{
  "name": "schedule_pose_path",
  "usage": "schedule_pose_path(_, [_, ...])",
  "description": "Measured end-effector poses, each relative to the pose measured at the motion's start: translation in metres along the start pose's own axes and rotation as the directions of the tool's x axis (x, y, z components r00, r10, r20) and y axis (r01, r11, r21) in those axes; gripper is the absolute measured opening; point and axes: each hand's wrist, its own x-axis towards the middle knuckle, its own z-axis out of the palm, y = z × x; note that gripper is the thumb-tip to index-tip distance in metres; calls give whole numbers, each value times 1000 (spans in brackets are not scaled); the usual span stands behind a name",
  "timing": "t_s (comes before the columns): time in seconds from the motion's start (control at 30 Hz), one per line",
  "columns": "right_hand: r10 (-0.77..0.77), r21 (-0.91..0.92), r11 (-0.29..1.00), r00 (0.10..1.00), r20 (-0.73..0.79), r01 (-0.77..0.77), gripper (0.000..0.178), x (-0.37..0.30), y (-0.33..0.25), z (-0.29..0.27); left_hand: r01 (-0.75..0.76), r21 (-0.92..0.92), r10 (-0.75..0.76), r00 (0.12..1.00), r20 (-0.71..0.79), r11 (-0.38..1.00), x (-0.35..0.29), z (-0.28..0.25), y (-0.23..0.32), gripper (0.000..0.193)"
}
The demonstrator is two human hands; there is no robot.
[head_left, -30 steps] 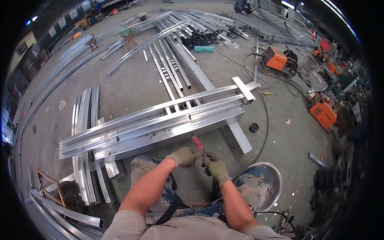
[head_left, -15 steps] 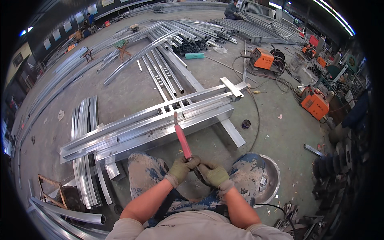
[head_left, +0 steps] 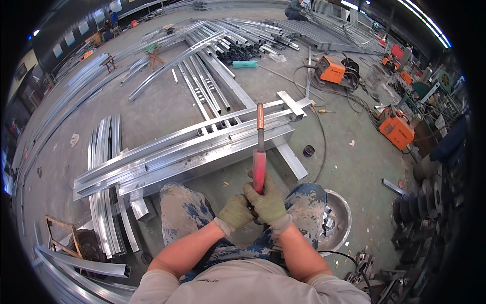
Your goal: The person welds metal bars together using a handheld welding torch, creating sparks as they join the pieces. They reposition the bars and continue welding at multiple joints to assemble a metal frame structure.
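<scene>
In the head view, the welding torch [head_left: 258,167] stands almost upright between the person's knees, its handle rising out of the right hand [head_left: 268,200] and its tip pointing away from the body. The right hand is closed around the base of the handle, fingers wrapped and thumb side up. The left hand [head_left: 237,212] is just beside it, lower and to the left, fingers curled in against the right hand; whether it grips the torch's lower end is hidden.

The torch has a smooth, pinkish-red handle, a narrower dark grey neck and a copper-coloured cylindrical nozzle [head_left: 260,116]. In the picture the nozzle overlaps the long steel profiles [head_left: 202,152] ahead; whether it touches them cannot be told.

Both hands wear olive-green fabric work gloves with paler cuffs. The profiles are shiny, straight-edged and silvery, with dark smudges along one face, and a short flat crosspiece [head_left: 291,104] lies over their right end. Left of the knees lie slender steel lengths [head_left: 104,187], seen bowed near the rim. By the right knee, clad in blotched camouflage trousers [head_left: 306,215], a round metal basin [head_left: 347,223] holds small angular metal pieces [head_left: 329,222].
</scene>
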Motion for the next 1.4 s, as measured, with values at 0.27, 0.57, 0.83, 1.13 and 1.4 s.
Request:
schedule_pose_path(0.27, [35,59,998,999,35,-37,73,18,-23,-13,181,-346,-173,983,52,921,7,-2,21,38])
schedule_pose_path(0.57, [198,38,978,973,118,-204,70,49,-13,-24,300,-573,-165,947,276,763,17,-8,28,36])
schedule_pose_path(0.83, [375,305,862,914,154,-405,54,93,4,-36,182,-170,-114,930,349,968,50,-42,19,47])
schedule_pose_path(1.13, [533,354,725,806,256,-591,56,178,50,-59,402,-45,-387,838,-385,915,146,-131,-97,70])
schedule_pose_path(1.4, [598,326,677,751,280,-660,58,229,69,-60,416,243,-280,849,-447,876,230,-119,-143,79])
